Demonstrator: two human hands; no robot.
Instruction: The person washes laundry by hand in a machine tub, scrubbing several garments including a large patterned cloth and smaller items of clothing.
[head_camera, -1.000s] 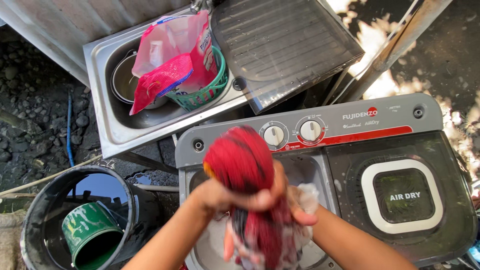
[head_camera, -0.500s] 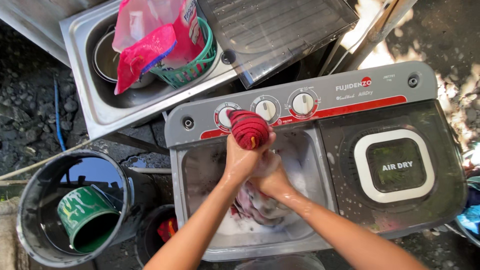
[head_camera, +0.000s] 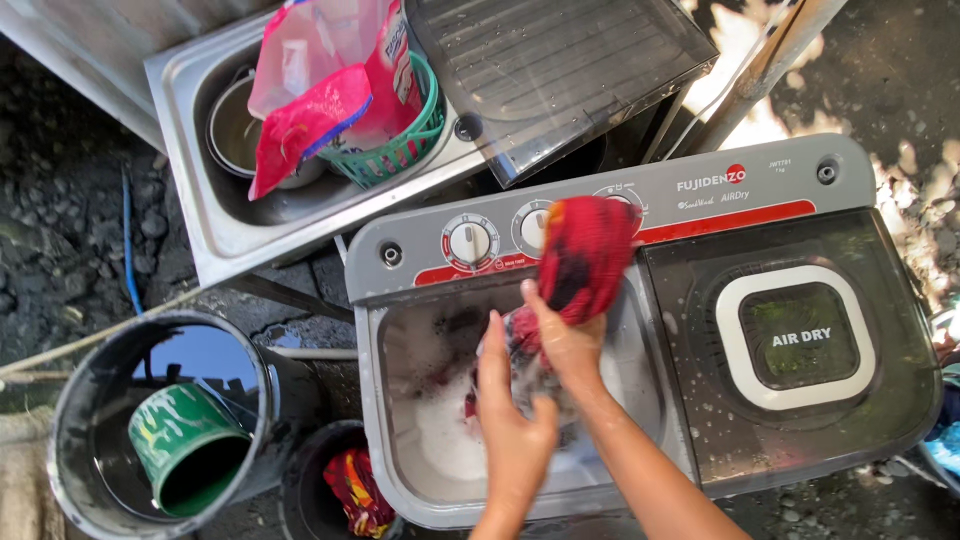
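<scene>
Outdoor washing machine tub (head_camera: 400, 350) | right hand (head_camera: 565, 340) grips red cloth (head_camera: 585, 255) | left hand (head_camera: 510, 420) open-fingered, pressing cloth

I see a red cloth (head_camera: 585, 258) with dark patches, a grey washer (head_camera: 620, 200) with a red stripe, and a green cup (head_camera: 185, 460).

Both forearms are showing bare up to the bottom edge of the view, with no sleeve, watch, bracelet or ring on them. The left hand (head_camera: 515, 425) and right hand (head_camera: 560, 340) are glistening wet, wearing no gloves.
</scene>
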